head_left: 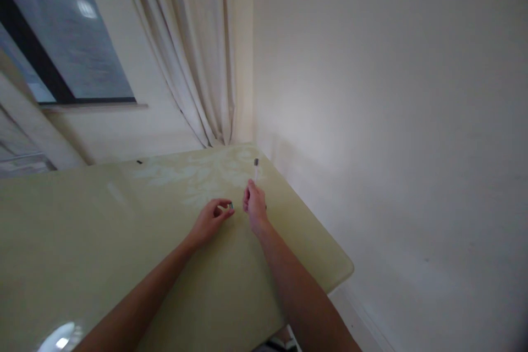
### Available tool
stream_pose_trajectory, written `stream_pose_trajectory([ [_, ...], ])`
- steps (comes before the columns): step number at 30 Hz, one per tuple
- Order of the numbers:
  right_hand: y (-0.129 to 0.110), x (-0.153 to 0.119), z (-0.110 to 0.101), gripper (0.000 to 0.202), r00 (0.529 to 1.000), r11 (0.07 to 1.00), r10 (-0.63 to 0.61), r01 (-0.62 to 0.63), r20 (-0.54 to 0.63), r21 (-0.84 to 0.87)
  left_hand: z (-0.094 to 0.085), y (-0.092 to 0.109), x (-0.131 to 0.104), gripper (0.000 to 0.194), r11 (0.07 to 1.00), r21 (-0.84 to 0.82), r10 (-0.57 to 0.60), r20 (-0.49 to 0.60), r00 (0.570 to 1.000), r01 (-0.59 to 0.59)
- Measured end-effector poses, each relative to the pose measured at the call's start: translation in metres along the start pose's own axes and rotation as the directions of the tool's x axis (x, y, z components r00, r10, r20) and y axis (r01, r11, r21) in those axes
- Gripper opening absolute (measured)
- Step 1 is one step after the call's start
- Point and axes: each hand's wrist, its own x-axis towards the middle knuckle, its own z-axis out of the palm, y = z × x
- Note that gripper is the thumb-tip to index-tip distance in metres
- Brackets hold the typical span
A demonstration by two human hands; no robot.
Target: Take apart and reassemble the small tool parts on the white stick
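Note:
Between the thumb and fingertips of my left hand (212, 219) is a small blue-and-dark piece (231, 205), too small to name. My right hand (254, 202) is closed round a slim whitish stick with a dark end (256, 165). That end points up and away from me, and a dark bit shows at the right side of the fist. Both hands are close together over the pale green table, a short gap apart. The part of the stick inside my right hand is hidden.
The pale green table (103, 231) meets a bare wall (371, 93) along its right side. A small dark object (139, 162) lies near the far edge. Behind the table hang beige curtains (198, 38) beside a window (94, 38). The rounded near-right corner is beside my right forearm.

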Motion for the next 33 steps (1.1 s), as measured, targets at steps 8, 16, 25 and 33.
stream_pose_trajectory([
  [8, 0.018, -0.048, 0.032, 0.023, 0.942, 0.84, -0.062, 0.227, 0.328, -0.492, -0.054, -0.012, -0.079, 0.045, 0.994, -0.111, -0.038, -0.27, 0.962, 0.008],
  [16, 0.025, -0.059, 0.033, 0.025, 0.926, 0.916, -0.031, 0.177, 0.375, -0.36, -0.053, 0.002, -0.072, 0.034, 0.987, -0.031, 0.133, -0.359, 0.924, -0.155],
  [25, 0.025, -0.059, 0.031, 0.024, 0.935, 0.963, 0.036, 0.062, 0.353, -0.262, -0.052, 0.003, -0.072, 0.032, 0.966, 0.005, 0.244, -0.333, 0.911, -0.257],
  [33, 0.024, -0.058, 0.03, 0.021, 0.925, 0.961, 0.023, 0.084, 0.378, -0.265, -0.05, 0.006, -0.074, 0.031, 0.977, 0.005, 0.197, -0.38, 0.904, -0.211],
])
